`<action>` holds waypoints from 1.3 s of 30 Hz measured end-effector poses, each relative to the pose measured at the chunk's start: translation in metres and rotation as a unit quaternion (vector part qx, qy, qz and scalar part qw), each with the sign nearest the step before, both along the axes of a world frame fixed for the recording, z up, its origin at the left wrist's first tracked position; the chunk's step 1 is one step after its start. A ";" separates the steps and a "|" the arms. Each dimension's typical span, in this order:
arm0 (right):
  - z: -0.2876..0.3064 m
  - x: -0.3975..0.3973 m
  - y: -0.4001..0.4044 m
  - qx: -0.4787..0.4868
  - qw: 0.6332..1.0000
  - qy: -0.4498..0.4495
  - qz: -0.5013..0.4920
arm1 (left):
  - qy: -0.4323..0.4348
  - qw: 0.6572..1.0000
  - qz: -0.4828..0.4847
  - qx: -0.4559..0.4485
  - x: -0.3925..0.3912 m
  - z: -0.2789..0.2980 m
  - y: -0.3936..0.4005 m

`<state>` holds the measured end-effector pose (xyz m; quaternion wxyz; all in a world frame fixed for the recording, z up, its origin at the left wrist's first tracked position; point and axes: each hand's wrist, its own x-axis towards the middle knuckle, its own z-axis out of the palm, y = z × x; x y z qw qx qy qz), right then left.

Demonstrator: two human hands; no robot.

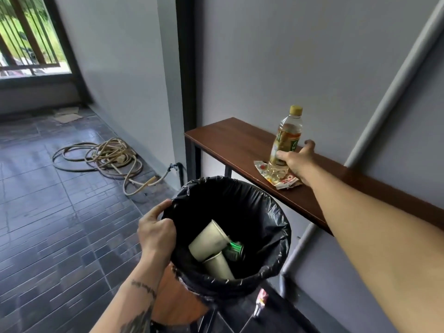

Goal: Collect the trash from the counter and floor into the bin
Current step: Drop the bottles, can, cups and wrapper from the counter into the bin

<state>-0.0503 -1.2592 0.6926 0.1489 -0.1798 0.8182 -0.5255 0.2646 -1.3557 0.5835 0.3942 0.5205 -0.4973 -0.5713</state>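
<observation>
- Right hand [294, 162] fingers wrap bottle [286, 140], upright on wrapper [276, 176], brown counter [228, 140].
- Left hand [156, 234] grips bin [276, 212] rim.
- Hose [108, 155] on tiled floor [48, 224].

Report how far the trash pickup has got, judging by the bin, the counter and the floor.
Done: two paper cups and a green can already lie in the bin.

In hand: the right hand grips the bottle standing on the counter; the left hand holds the bin's rim.

Left: the wrapper under the bottle, a small wrapper on the floor below the bin, and paper scraps near the doorway.
</observation>
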 end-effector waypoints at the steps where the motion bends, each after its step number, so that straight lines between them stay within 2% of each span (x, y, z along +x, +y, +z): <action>1: -0.002 -0.004 -0.006 -0.006 1.000 -0.007 -0.004 | 0.001 1.000 0.002 0.001 -0.002 -0.002 -0.005; 7: -0.024 -0.016 -0.030 -0.042 0.997 -0.066 -0.014 | -0.001 1.000 -0.003 0.023 -0.012 -0.025 -0.027; 12: -0.026 -0.022 -0.037 -0.019 0.996 -0.077 0.032 | -0.013 1.000 -0.005 0.020 -0.020 -0.031 -0.035; 20: -0.032 -0.017 -0.040 0.013 0.998 -0.048 0.048 | -0.021 1.000 -0.002 -0.006 -0.029 -0.040 -0.041; 27: -0.040 -0.014 -0.032 0.004 0.998 -0.018 0.053 | -0.043 0.999 -0.003 -0.016 -0.030 -0.037 -0.031; 30: -0.038 0.002 -0.028 -0.028 0.996 -0.025 0.079 | -0.048 0.999 -0.011 -0.024 -0.028 -0.038 -0.029; 33: -0.034 0.027 -0.023 -0.025 0.992 0.009 0.120 | -0.036 0.999 -0.013 -0.029 -0.024 -0.040 -0.029; 35: -0.034 0.048 -0.022 0.020 0.981 0.043 0.190 | -0.024 0.999 -0.015 -0.027 -0.022 -0.040 -0.027; 37: -0.042 0.072 -0.024 0.134 0.952 0.069 0.266 | -0.017 0.999 -0.015 -0.023 -0.019 -0.041 -0.024; 39: -0.060 0.096 -0.026 0.264 0.910 0.045 0.317 | -0.007 1.000 -0.017 -0.026 -0.015 -0.042 -0.021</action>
